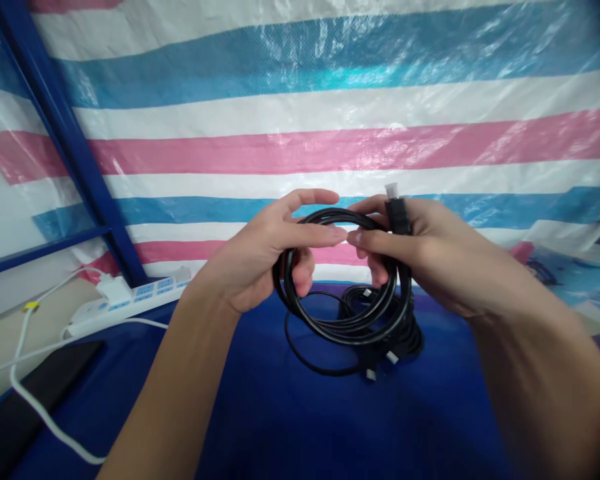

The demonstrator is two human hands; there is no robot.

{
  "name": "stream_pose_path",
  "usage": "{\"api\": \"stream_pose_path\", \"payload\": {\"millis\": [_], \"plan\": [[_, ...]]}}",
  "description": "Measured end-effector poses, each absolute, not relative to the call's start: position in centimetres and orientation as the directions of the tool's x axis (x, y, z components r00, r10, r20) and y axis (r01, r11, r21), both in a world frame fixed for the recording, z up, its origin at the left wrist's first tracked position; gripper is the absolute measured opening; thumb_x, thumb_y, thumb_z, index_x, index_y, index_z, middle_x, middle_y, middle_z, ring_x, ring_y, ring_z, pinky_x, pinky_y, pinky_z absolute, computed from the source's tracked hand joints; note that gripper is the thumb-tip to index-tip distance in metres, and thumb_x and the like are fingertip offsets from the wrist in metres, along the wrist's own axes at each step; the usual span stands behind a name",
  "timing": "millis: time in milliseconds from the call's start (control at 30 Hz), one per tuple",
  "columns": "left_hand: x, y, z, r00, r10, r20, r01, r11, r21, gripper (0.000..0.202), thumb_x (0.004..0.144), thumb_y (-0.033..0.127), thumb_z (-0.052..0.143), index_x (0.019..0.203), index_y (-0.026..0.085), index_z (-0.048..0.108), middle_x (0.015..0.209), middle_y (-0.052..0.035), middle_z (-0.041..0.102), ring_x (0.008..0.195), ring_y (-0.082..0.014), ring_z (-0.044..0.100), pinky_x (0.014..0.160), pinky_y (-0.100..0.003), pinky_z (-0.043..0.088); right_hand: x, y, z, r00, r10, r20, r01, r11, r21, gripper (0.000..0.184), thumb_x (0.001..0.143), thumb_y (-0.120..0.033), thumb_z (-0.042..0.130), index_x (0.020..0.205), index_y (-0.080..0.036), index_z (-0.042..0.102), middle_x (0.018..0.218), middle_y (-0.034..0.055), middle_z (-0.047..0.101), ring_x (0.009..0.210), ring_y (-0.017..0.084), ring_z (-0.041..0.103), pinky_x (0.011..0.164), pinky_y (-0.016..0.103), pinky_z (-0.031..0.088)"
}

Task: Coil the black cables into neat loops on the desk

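Note:
A black cable [343, 337] is wound into a round coil and held up over the blue table. My left hand [295, 237] grips the coil's upper left side, thumb in front and fingers behind. On the upper right, my right hand [405, 233] pinches the same coil, its thumb tip almost meeting the left thumb. The cable's plug [398, 212], an HDMI-like connector with a clear cap, sticks up beside the right hand's fingers. Behind and below the held coil, more black cables [415, 333] with pale-tipped plugs lie on the table, partly hidden by it.
A white power strip [130, 303] with a plugged-in white adapter [114, 289] stands at the left, and a white cord [45, 413] runs from that side. A flat black object [45, 393] lies near it. Striped plastic sheeting [330, 107] hangs behind the blue table [300, 433], beside a blue metal frame [65, 127].

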State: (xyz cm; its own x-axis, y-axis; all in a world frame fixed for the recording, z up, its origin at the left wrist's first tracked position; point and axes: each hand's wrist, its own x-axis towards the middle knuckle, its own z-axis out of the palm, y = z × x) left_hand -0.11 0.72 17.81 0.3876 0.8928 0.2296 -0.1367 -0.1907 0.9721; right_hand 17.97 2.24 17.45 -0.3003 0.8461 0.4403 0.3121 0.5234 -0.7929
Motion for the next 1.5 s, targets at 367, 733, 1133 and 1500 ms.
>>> {"api": "stream_pose_path", "payload": {"millis": [367, 733, 1133, 1500], "plan": [[1.2, 0.9, 17.5, 0.226, 0.929, 0.293, -0.142, -0.266, 0.953, 0.022, 0.072, 0.014, 0.066, 0.091, 0.018, 0.057, 0.045, 0.0112, 0.024, 0.032, -0.0006, 0.016, 0.031, -0.015, 0.015, 16.6, 2.5, 16.7, -0.199, 0.618, 0.76, 0.593, 0.694, -0.409, 0.007, 0.075, -0.012, 0.059, 0.08, -0.016, 0.062, 0.056, -0.0013, 0.054, 0.049, 0.012, 0.05, 0.047, 0.024, 0.033], [0.0, 0.6, 17.8, 0.258, 0.918, 0.302, -0.074, -0.293, 0.953, 0.029, 0.073, 0.017, 0.066, 0.098, 0.022, 0.054, 0.049, 0.0085, 0.043, 0.035, -0.0038, 0.038, 0.036, -0.016, 0.032, 17.1, 2.2, 17.0, -0.282, 0.845, 0.454, 0.147, 0.506, -0.85, 0.006, 0.074, -0.019, 0.066, 0.075, -0.017, 0.061, 0.04, -0.0089, 0.041, 0.028, 0.004, 0.036, 0.03, 0.019, 0.031], [0.2, 0.7, 17.9, 0.146, 0.917, 0.373, -0.05, -0.369, 0.928, 0.024, 0.07, 0.011, 0.063, 0.089, 0.022, 0.053, 0.041, 0.0112, 0.028, 0.031, -0.0022, 0.025, 0.033, -0.014, 0.024, 16.9, 2.4, 16.7, -0.293, 0.848, 0.442, 0.041, 0.473, -0.88, 0.003, 0.08, -0.021, 0.063, 0.079, -0.018, 0.061, 0.038, -0.009, 0.04, 0.03, 0.005, 0.035, 0.034, 0.019, 0.036], [0.5, 0.4, 17.6, 0.302, 0.887, 0.348, 0.127, -0.399, 0.908, 0.016, 0.073, 0.019, 0.066, 0.087, 0.021, 0.058, 0.049, 0.0072, 0.041, 0.034, -0.0011, 0.024, 0.034, -0.017, 0.021, 16.9, 1.4, 17.0, -0.378, 0.841, 0.386, 0.285, 0.502, -0.817, 0.021, 0.077, -0.019, 0.061, 0.057, -0.017, 0.053, 0.04, -0.0049, 0.045, 0.033, 0.006, 0.041, 0.032, 0.019, 0.029]]}}
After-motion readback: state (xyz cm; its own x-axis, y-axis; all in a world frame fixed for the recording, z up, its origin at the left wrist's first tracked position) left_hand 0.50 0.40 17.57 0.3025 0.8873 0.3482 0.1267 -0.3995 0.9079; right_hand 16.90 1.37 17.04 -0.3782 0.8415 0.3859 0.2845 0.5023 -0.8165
